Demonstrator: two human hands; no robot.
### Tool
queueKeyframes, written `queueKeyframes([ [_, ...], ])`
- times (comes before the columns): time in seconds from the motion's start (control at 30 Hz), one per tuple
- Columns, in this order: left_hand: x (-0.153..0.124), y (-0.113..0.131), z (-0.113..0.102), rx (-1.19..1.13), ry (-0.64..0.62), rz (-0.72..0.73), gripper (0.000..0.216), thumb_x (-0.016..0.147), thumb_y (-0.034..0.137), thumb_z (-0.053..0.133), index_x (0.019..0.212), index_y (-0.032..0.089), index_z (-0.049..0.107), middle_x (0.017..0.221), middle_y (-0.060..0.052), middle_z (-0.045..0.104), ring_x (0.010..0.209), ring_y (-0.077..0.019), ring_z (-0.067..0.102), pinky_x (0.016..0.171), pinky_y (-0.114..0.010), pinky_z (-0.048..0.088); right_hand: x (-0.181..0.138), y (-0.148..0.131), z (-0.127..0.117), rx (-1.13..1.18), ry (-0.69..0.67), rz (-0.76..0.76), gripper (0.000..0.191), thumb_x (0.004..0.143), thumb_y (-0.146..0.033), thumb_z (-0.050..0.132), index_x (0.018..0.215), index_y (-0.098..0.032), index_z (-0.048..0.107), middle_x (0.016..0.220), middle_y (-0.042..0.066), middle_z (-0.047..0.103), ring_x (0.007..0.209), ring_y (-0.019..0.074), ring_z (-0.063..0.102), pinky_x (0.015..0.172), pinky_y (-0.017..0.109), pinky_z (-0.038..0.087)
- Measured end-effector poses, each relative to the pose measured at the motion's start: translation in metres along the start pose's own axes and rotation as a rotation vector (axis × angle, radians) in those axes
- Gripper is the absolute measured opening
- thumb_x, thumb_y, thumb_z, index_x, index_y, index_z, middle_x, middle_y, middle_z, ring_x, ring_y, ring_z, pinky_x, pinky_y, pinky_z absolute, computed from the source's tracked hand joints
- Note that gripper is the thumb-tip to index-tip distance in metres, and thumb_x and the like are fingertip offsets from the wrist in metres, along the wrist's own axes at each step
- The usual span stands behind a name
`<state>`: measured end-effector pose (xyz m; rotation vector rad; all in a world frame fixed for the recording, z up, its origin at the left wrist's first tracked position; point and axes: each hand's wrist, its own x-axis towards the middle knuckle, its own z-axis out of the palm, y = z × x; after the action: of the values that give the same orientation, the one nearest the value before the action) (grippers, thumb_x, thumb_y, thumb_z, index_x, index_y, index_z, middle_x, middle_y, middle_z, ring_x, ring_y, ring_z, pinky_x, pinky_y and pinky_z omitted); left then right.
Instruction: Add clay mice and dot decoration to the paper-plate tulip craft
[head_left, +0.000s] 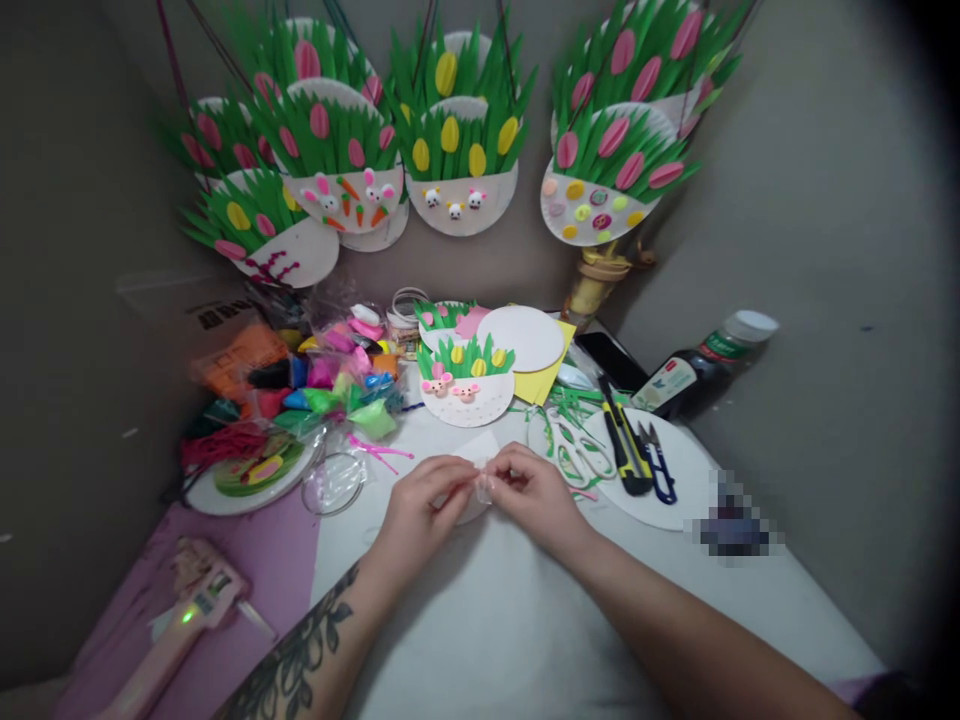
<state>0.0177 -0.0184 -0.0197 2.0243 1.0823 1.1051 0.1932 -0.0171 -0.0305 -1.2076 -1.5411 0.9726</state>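
Observation:
Over the white tabletop [487, 620] my left hand [424, 505] and my right hand [532, 495] meet fingertip to fingertip. Both pinch a small clear plastic packet [484, 485]; its contents are too small to make out. A white paper piece [474, 447] lies just beyond my fingers. Further back lies a paper-plate basket [465, 385] with green grass, yellow tulips and two small pink pig faces.
Colourful clay packets [330, 375] are heaped at the left beside a plate of scraps [247, 475]. A pink glue gun [187, 610] lies on the purple sheet. Scissors [581, 455], a utility knife [624, 445] and snips [658, 460] sit right. A dark bottle [705, 365] leans behind. Finished baskets [457, 150] hang on the wall.

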Motion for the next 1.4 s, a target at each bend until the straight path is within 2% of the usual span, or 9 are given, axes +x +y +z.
queueKeyframes([
  [0.1, 0.004, -0.001, -0.013, 0.023, 0.029, -0.058, 0.014, 0.084, 0.022, 0.058, 0.093, 0.019, 0.069, 0.095, -0.006, 0.071, 0.090, -0.0163, 0.065, 0.078, -0.026, 0.051, 0.004, -0.001, -0.005, 0.171, -0.012, 0.075, 0.010, 0.073, -0.022, 0.064, 0.064, -0.019, 0.061, 0.069, -0.001, 0.054, 0.064, 0.0122, 0.051, 0.055, 0.024, 0.038],
  [0.27, 0.012, -0.020, -0.053, 0.131, 0.228, -0.370, 0.029, 0.085, 0.039, 0.055, 0.105, 0.020, 0.065, 0.093, -0.004, 0.071, 0.079, -0.0169, 0.065, 0.068, -0.026, 0.050, 0.013, 0.000, -0.020, 0.719, 0.103, 0.301, 0.020, 0.067, -0.033, 0.073, 0.065, -0.018, 0.060, 0.059, -0.004, 0.047, 0.048, 0.0063, 0.035, 0.044, 0.020, 0.025],
  [0.47, 0.014, -0.039, -0.063, 0.629, -0.007, -0.333, 0.030, 0.084, 0.030, 0.050, 0.104, 0.016, 0.066, 0.093, -0.010, 0.070, 0.092, -0.0282, 0.060, 0.079, -0.039, 0.048, 0.010, 0.010, -0.016, 0.609, 0.047, 0.350, 0.024, 0.071, -0.041, 0.073, 0.077, -0.018, 0.070, 0.062, -0.001, 0.056, 0.051, 0.0076, 0.044, 0.046, 0.021, 0.029],
  [0.57, 0.014, -0.030, -0.053, 0.654, 0.058, -0.268, 0.031, 0.083, 0.029, 0.050, 0.104, 0.015, 0.067, 0.109, -0.014, 0.066, 0.106, -0.0319, 0.054, 0.091, -0.045, 0.042, 0.007, 0.013, -0.010, 0.491, 0.026, 0.300, 0.021, 0.074, -0.039, 0.071, 0.083, -0.019, 0.072, 0.068, 0.001, 0.063, 0.058, 0.0103, 0.051, 0.053, 0.023, 0.039],
  [0.67, 0.013, -0.012, -0.037, 0.404, 0.111, -0.254, 0.029, 0.085, 0.033, 0.050, 0.098, 0.017, 0.069, 0.103, -0.012, 0.066, 0.097, -0.0257, 0.058, 0.085, -0.038, 0.046, 0.006, 0.012, -0.006, 0.424, 0.031, 0.260, 0.019, 0.074, -0.034, 0.071, 0.087, -0.020, 0.072, 0.078, 0.003, 0.069, 0.069, 0.0139, 0.059, 0.065, 0.027, 0.046],
  [0.83, 0.006, 0.007, -0.002, -0.314, -0.162, -0.582, 0.033, 0.079, 0.038, 0.060, 0.100, 0.016, 0.071, 0.087, -0.007, 0.070, 0.075, -0.0175, 0.060, 0.066, -0.027, 0.045, 0.001, 0.008, 0.001, 0.317, 0.019, 0.166, 0.017, 0.074, -0.028, 0.071, 0.089, -0.022, 0.070, 0.090, 0.004, 0.070, 0.082, 0.0174, 0.064, 0.077, 0.031, 0.049],
  [1.0, 0.002, 0.010, 0.010, -0.752, -0.128, -0.741, 0.036, 0.074, 0.047, 0.067, 0.084, 0.012, 0.072, 0.066, -0.001, 0.059, 0.058, -0.0084, 0.046, 0.057, -0.022, 0.037, -0.006, -0.001, 0.003, 0.042, 0.070, -0.097, 0.016, 0.077, -0.017, 0.066, 0.091, -0.025, 0.068, 0.086, 0.002, 0.068, 0.083, 0.0176, 0.060, 0.078, 0.033, 0.047],
  [1.17, 0.001, 0.009, 0.006, -0.846, -0.143, -0.793, 0.039, 0.068, 0.052, 0.072, 0.072, 0.013, 0.066, 0.064, 0.001, 0.053, 0.056, -0.0075, 0.044, 0.052, -0.020, 0.034, -0.006, -0.011, 0.003, -0.107, 0.054, -0.323, 0.015, 0.078, -0.016, 0.067, 0.087, -0.027, 0.070, 0.080, 0.002, 0.066, 0.084, 0.0202, 0.057, 0.078, 0.037, 0.046],
  [1.4, 0.003, 0.008, 0.002, -0.705, -0.156, -0.716, 0.034, 0.071, 0.048, 0.069, 0.068, 0.014, 0.069, 0.058, 0.002, 0.055, 0.055, -0.0089, 0.044, 0.054, -0.022, 0.034, -0.004, -0.008, 0.000, -0.090, -0.036, -0.284, 0.013, 0.082, -0.022, 0.064, 0.091, -0.027, 0.072, 0.084, 0.004, 0.061, 0.086, 0.0188, 0.056, 0.077, 0.034, 0.045],
])
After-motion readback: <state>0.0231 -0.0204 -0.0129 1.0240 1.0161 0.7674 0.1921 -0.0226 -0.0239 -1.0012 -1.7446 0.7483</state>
